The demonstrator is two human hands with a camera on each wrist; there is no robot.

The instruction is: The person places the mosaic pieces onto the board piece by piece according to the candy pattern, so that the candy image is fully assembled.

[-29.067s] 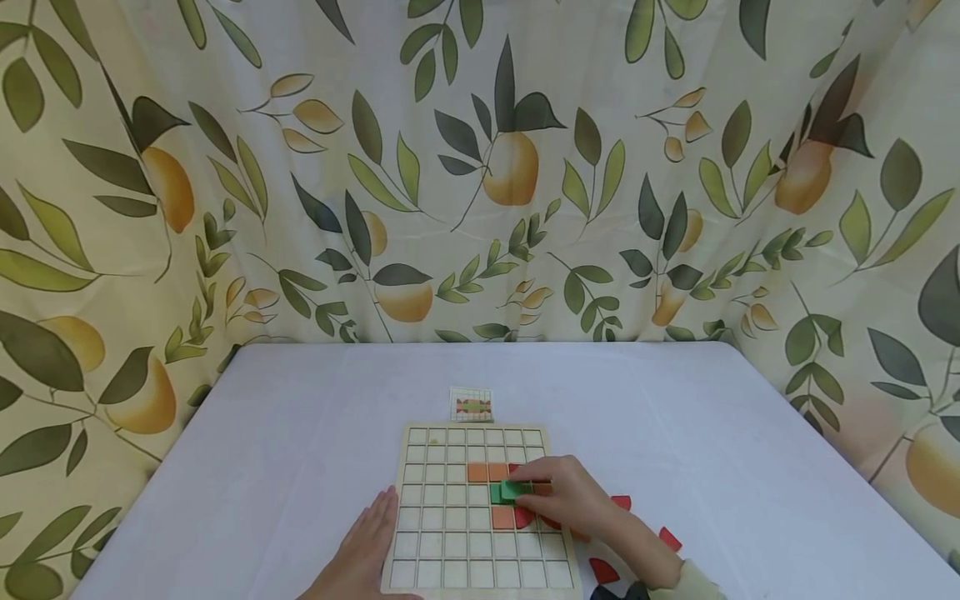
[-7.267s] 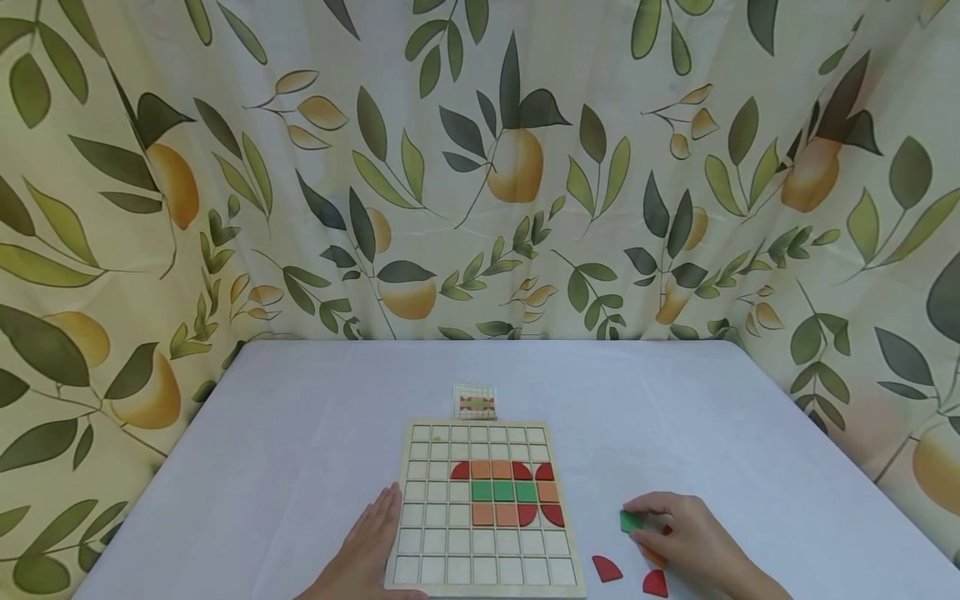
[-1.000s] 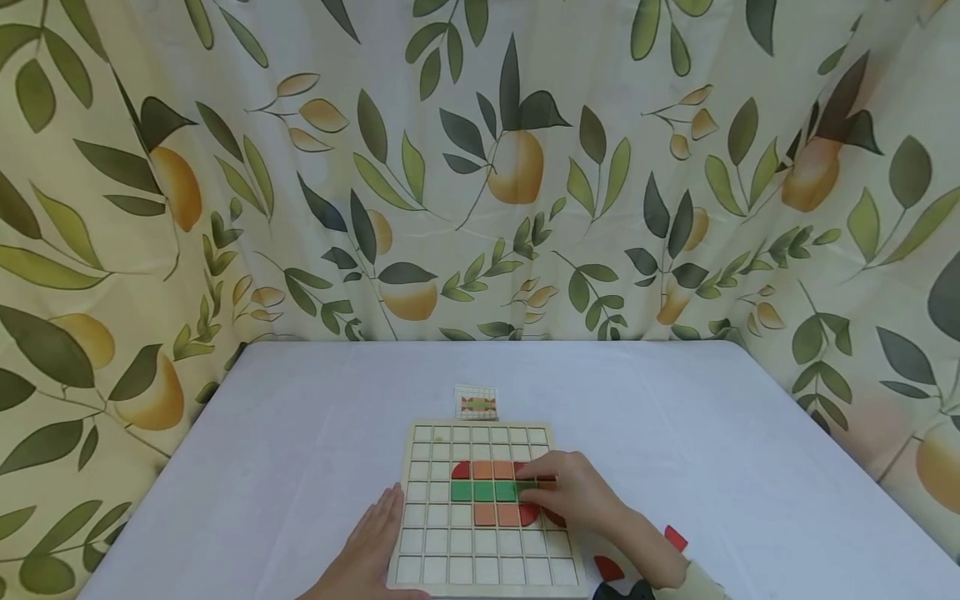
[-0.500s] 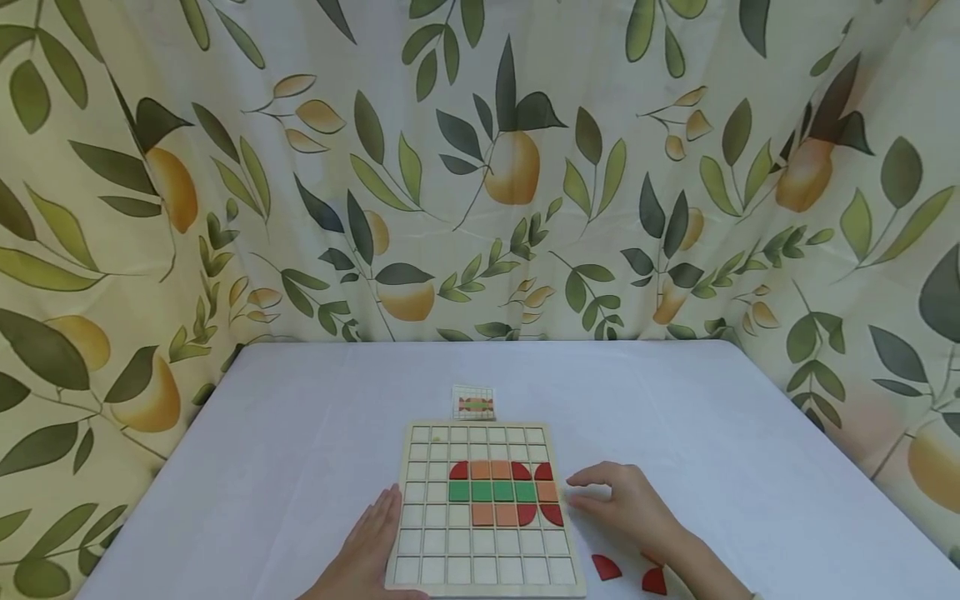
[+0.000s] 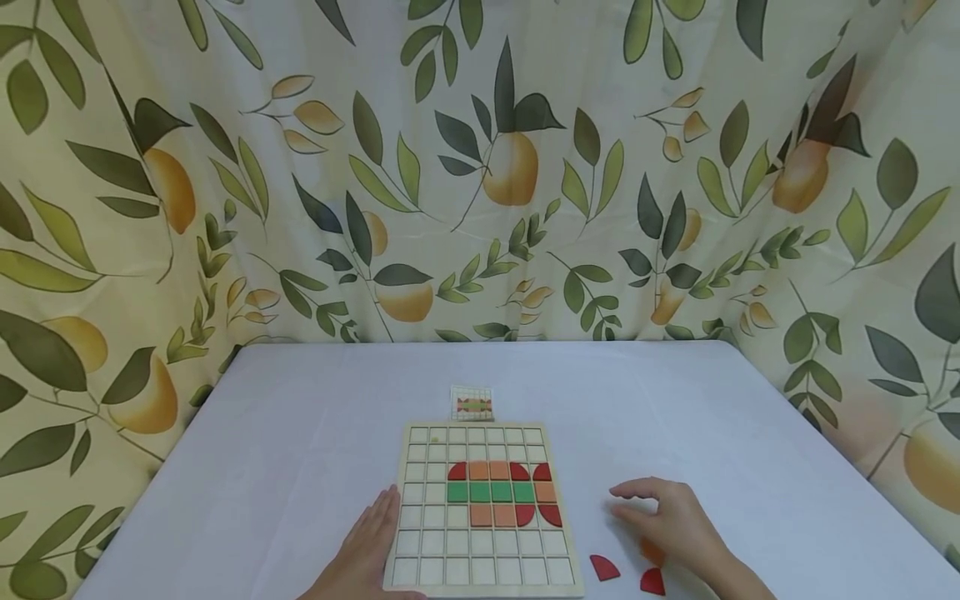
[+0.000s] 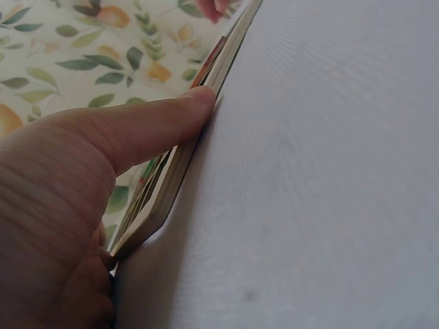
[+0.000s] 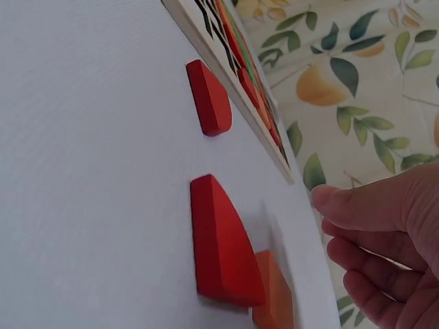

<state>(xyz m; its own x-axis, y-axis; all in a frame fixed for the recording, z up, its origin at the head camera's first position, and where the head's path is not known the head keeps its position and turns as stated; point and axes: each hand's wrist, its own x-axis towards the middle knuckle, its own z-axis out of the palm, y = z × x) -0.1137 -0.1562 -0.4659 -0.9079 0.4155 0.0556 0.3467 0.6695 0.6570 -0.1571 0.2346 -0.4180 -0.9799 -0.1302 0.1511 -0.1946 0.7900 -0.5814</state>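
Note:
A wooden grid board lies on the white table. Orange squares, a row of green squares and red quarter-circle pieces sit in its cells. My left hand rests against the board's left side with straight fingers. Its thumb lies along the near edge. Right of the board, my right hand hovers with nothing between thumb and forefinger. Under it an orange piece lies partly covered. Two loose red quarter-circle pieces, one nearer the board and one farther right, lie close by.
A small pattern card with a coloured grid design lies just beyond the board's far edge. Behind the white table hangs a curtain printed with fruit and leaves.
My right hand has let go of a green square at the board and drawn back right over the loose pieces. The green row has grown leftward since the older frames. My left hand stays put.

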